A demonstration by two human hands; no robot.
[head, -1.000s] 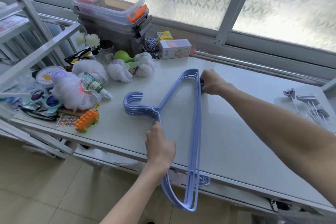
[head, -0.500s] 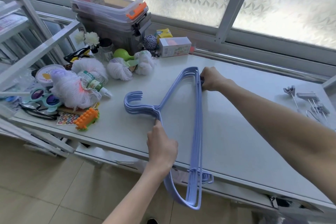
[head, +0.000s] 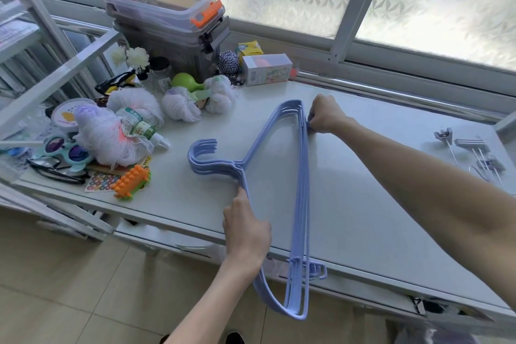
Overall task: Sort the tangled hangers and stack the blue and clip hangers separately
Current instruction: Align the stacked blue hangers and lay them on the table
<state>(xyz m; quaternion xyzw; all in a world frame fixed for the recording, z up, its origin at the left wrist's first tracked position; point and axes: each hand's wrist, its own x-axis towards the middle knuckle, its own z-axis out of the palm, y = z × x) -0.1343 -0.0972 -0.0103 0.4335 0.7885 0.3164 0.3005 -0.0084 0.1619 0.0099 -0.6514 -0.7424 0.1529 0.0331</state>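
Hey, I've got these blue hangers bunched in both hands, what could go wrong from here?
1. The blue hangers stick out past the front edge of the table; if the left hand lets go, the stack may tip to the floor.
2. Their hooks are fanned, not flush, so they may snag each other when set down.
3. The right hand only pinches the far corner, so a hanger could slip loose.

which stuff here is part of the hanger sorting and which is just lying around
Part of the job: blue hangers, gripped by left hand and right hand; clip hangers, far right.
Lying about: storage boxes, mesh sponges, orange toy, sunglasses, twine ball, carton.
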